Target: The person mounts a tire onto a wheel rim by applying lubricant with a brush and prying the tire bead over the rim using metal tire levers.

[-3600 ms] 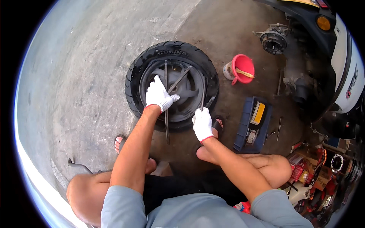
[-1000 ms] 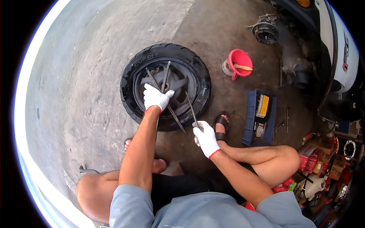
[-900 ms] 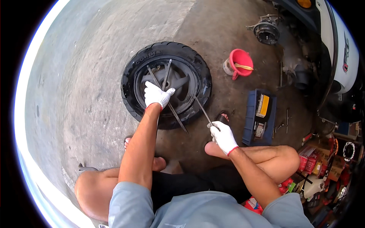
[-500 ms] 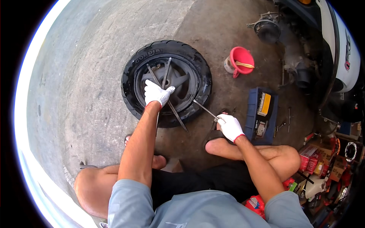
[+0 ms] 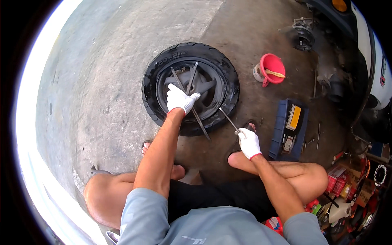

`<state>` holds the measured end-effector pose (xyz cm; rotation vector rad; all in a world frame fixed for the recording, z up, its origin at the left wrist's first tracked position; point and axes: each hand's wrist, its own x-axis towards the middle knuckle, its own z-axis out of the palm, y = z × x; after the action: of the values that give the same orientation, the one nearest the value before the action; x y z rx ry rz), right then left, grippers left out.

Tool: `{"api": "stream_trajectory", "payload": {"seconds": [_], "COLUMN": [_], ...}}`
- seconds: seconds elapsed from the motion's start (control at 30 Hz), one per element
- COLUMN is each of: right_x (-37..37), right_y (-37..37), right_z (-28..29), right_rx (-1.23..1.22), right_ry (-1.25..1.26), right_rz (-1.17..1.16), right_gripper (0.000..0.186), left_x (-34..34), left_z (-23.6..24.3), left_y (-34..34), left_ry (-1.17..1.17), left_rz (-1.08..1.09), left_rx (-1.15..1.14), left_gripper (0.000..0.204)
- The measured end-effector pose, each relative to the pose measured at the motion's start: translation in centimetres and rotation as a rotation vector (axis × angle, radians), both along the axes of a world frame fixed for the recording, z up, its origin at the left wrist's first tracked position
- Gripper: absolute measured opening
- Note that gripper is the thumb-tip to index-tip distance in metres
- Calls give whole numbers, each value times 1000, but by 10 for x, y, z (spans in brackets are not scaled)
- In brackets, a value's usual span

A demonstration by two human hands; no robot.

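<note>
A black tire point(image 5: 160, 63) on a grey spoked rim point(image 5: 204, 86) lies flat on the floor ahead of me. Two long metal tire levers cross over the rim; one lever point(image 5: 201, 122) sticks out past the tire's near edge. My left hand point(image 5: 181, 99), in a white glove, is closed over the levers near where they cross, thumb out to the right; its palm side is hidden. In my gloved right hand point(image 5: 249, 143) is another tire lever point(image 5: 229, 119), its far tip against the tire's inner edge at the near right.
Right of the wheel stand a pink cup point(image 5: 272, 61) with a yellowish brush in it, and a blue tray point(image 5: 278, 136) of boxes. Loose tools point(image 5: 319, 134) lie beyond. A scooter point(image 5: 377, 77) stands at far right, above cluttered parts and packages point(image 5: 339, 183).
The view has shifted, so everything sits further right. The right-hand lever's handle has swung nearer to me, while its tip stays at the tire edge. My left hand keeps its place.
</note>
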<state>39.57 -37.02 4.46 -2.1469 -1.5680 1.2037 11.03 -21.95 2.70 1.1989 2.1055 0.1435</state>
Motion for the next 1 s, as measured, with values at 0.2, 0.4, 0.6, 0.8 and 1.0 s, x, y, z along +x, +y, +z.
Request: {"api": "stream_trajectory", "payload": {"seconds": [0.2, 0.4, 0.6, 0.8, 1.0], "right_x": [-20, -24, -28, -10, -5], "right_y": [9, 51, 100, 66, 41], "right_z": [16, 56, 91, 143, 78], "right_rx": [12, -45, -23, 6, 422], "right_ry": [-103, -302, -489, -390, 269], "right_rz": [7, 209, 579, 451, -173], "right_gripper": [19, 21, 21, 30, 15], "left_x": [-1, -2, 0, -5, -3], "left_z": [1, 1, 3, 2, 0], "left_y": [0, 4, 5, 3, 3], "left_ry": [11, -1, -10, -8, -34], "left_rz": [25, 62, 55, 48, 52], "left_rx": [6, 11, -11, -21, -9], "left_gripper": [127, 127, 129, 130, 130]}}
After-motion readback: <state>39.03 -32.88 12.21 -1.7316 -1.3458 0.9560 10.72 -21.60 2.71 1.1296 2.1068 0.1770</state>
